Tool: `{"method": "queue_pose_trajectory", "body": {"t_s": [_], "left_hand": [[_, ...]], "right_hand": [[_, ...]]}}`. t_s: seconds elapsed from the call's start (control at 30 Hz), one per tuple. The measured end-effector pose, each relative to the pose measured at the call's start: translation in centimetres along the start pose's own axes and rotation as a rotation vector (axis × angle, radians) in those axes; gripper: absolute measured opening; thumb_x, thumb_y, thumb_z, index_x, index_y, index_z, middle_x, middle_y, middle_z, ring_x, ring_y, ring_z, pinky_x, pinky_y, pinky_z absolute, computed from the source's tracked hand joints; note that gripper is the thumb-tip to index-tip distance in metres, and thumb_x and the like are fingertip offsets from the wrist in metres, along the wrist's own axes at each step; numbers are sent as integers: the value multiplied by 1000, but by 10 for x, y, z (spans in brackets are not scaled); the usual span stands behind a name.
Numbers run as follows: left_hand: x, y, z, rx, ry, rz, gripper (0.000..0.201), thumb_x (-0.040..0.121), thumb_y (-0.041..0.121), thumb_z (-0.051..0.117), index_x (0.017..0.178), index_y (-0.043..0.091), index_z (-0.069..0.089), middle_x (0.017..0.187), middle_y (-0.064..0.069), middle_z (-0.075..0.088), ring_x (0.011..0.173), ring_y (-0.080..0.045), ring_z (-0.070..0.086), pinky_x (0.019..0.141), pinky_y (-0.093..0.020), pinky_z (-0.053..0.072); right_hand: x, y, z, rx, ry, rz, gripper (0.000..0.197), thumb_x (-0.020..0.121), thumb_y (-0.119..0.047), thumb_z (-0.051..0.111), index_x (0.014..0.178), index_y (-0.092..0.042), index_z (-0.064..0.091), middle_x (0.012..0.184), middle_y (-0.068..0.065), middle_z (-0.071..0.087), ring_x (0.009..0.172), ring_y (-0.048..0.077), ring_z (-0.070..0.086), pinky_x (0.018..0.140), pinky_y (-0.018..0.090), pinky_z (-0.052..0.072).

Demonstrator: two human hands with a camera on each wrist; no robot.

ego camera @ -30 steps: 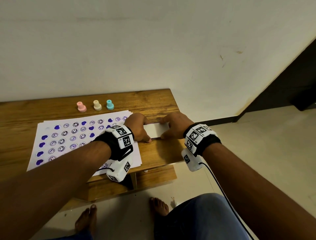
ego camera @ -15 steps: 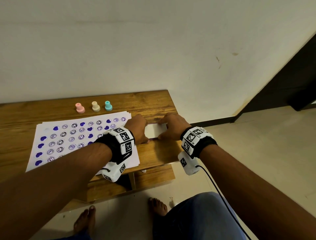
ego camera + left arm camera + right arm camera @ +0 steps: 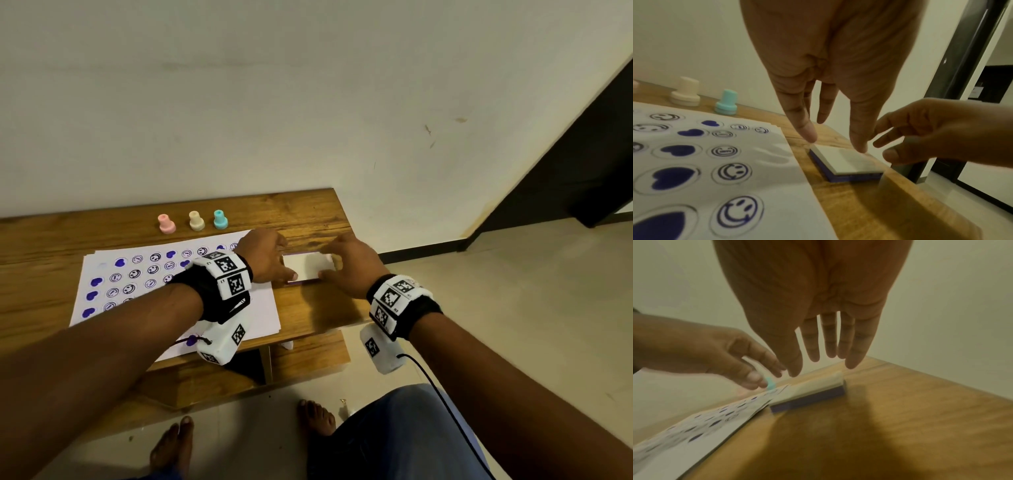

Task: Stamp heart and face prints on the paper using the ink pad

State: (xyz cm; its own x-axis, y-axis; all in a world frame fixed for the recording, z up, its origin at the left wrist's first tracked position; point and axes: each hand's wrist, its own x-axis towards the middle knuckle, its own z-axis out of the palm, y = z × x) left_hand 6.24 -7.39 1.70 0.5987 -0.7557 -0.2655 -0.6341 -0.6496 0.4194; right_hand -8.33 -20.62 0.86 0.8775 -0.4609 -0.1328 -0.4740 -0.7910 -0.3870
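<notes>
The ink pad [image 3: 308,265], a purple base under a shut white lid, lies on the wooden table [image 3: 308,212] just right of the paper [image 3: 260,308]. The paper is printed with rows of blue hearts and smiley faces. My left hand [image 3: 270,257] is at the pad's left end with straight fingers, two fingertips [image 3: 859,146] touching the lid [image 3: 846,160]. My right hand [image 3: 346,260] hovers over the pad's right end, with its fingers [image 3: 828,344] straight and just above the lid [image 3: 809,392]. Neither hand holds anything.
Three stamps stand in a row behind the paper: pink [image 3: 166,224], cream [image 3: 196,221] and teal [image 3: 220,220]. The table's right edge is close beside the pad, and the wall rises behind. My bare feet and knee are below the front edge.
Both hands were pressed against the ends of the ink pad. Their fingers have straightened and eased off it; the right hand has lifted slightly. The pad has not moved.
</notes>
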Motion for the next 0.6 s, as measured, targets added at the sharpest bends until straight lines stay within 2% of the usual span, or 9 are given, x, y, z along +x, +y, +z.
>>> {"method": "queue_pose_trajectory", "body": {"t_s": [0.1, 0.2, 0.3, 0.43, 0.6], "left_hand": [[-13, -6, -8, -60, 52, 25, 62, 70, 38, 83, 124, 16, 63, 126, -5, 61, 115, -23, 57, 91, -32, 45], [-27, -20, -6, 118, 68, 14, 64, 71, 52, 76, 128, 25, 59, 134, -4, 53, 125, -26, 47, 99, -40, 44], [-34, -35, 0, 236, 4, -28, 73, 72, 59, 71, 135, 28, 51, 141, -3, 45, 130, -27, 41, 102, -45, 43], [-37, -46, 10, 228, -110, -50, 77, 72, 54, 75, 138, 24, 48, 138, -3, 46, 128, -24, 45, 103, -42, 43], [-38, -49, 15, 219, -101, -52, 76, 71, 48, 78, 136, 23, 49, 133, -3, 48, 124, -25, 48, 102, -45, 44]], "right_hand": [[-9, -15, 13, -108, -21, -95, 53, 87, -33, 71, 137, -19, 58, 140, 5, 54, 126, 27, 50, 105, 38, 41], [-13, -29, 25, -151, -64, -103, 50, 90, -34, 66, 137, -17, 58, 139, 6, 54, 123, 29, 50, 104, 37, 40], [-13, -34, 32, -168, -68, -79, 45, 91, -39, 60, 131, -18, 62, 130, 6, 58, 116, 30, 54, 100, 37, 45], [-7, -38, 29, -160, -42, -37, 44, 91, -34, 62, 131, -16, 61, 131, 5, 58, 120, 29, 52, 101, 37, 43], [1, -44, 24, -199, -34, -29, 40, 90, -34, 63, 122, -9, 66, 126, 10, 61, 113, 30, 58, 97, 37, 49]]}}
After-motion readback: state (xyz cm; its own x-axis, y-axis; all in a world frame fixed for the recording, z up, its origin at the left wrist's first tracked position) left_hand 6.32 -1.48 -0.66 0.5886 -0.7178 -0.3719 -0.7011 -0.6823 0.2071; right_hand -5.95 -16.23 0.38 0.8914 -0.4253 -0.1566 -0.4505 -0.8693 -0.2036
